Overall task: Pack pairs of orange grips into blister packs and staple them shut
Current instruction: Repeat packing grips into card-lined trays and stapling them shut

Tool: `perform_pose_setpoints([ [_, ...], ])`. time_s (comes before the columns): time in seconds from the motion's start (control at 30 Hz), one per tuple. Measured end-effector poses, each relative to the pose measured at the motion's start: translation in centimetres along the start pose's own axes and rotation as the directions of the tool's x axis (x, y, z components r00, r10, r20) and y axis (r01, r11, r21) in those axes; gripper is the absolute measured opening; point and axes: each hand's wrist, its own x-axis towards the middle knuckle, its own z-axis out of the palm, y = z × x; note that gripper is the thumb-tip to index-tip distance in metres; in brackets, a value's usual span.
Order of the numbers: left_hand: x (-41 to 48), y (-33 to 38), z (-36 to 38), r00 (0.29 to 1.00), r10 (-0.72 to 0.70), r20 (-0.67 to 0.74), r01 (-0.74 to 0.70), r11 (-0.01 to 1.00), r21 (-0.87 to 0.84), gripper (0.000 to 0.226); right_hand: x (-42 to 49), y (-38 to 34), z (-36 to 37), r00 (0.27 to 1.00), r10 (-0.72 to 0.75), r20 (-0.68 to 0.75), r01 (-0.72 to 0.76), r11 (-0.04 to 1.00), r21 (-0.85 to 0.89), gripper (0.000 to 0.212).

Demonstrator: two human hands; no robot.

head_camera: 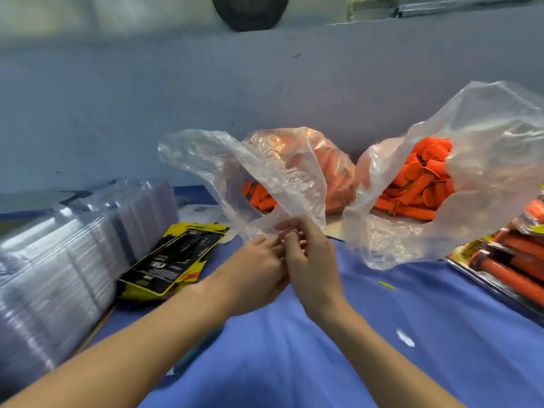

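2 heaps of orange grips (424,178) are lying in clear bags at the back of the blue cloth (382,334), close to the wall (176,98). The middle bag (265,172) is being held up by its loose front edge. The right hand (309,260) is pinching that edge, with its fingers curled in against its thumb. The left hand (259,269) is touching the right hand, and its curled fingertips are pinching the same edge a little lower down. Some grips are showing through the thin plastic, low down and at the back of this bag. The right bag (485,160) is standing wide open just beside it, with many grips piled inside.

A big stack of clear blister packs (73,245) is lying on its side at the left. Yellow and black cards (173,257) are leaning against that stack, near the left hand. Filled packs (512,260) with orange grips in them are lying at the right edge, just below the right bag. 1 small yellow scrap (387,285) is lying on the cloth between the right hand and the filled packs.
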Motion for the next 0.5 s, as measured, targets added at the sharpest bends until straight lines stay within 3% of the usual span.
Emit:
perform_pose_setpoints([
  [0.13, -4.7, -2.1, 0.9, 0.994, -0.106, 0.037, 0.105, 0.994, 0.018, 0.027, -1.3, 0.5, 3.3, 0.992, 0.01, 0.129, -0.005, 0.999, -0.044, 0.022],
  [0.23, -7.1, -4.2, 1.5, 0.938, -0.344, 0.028, 0.344, 0.939, 0.024, 0.016, -1.5, 0.4, 4.8, 0.985, -0.006, 0.174, 0.017, 0.998, -0.06, 0.022],
  [0.3, -8.6, -6.2, 2.2, 0.808, -0.585, 0.076, 0.583, 0.811, 0.049, 0.021, -1.7, 0.2, 5.4, 0.983, -0.011, 0.185, 0.024, 0.997, -0.069, 0.023],
  [0.37, -10.1, -8.1, 3.1, 0.628, -0.761, 0.165, 0.752, 0.647, 0.124, 0.029, -1.8, 0.3, 5.6, 0.98, -0.012, 0.198, 0.026, 0.997, -0.069, 0.024],
  [0.43, -11.7, -9.3, 4.0, 0.465, -0.831, 0.304, 0.826, 0.531, 0.188, 0.041, -2.0, 0.5, 5.6, 0.978, -0.009, 0.209, 0.024, 0.997, -0.068, 0.025],
  [0.5, -13.1, -9.8, 4.7, 0.365, -0.827, 0.427, 0.855, 0.48, 0.198, 0.053, -2.1, 0.8, 5.4, 0.978, -0.008, 0.206, 0.023, 0.997, -0.067, 0.025],
])
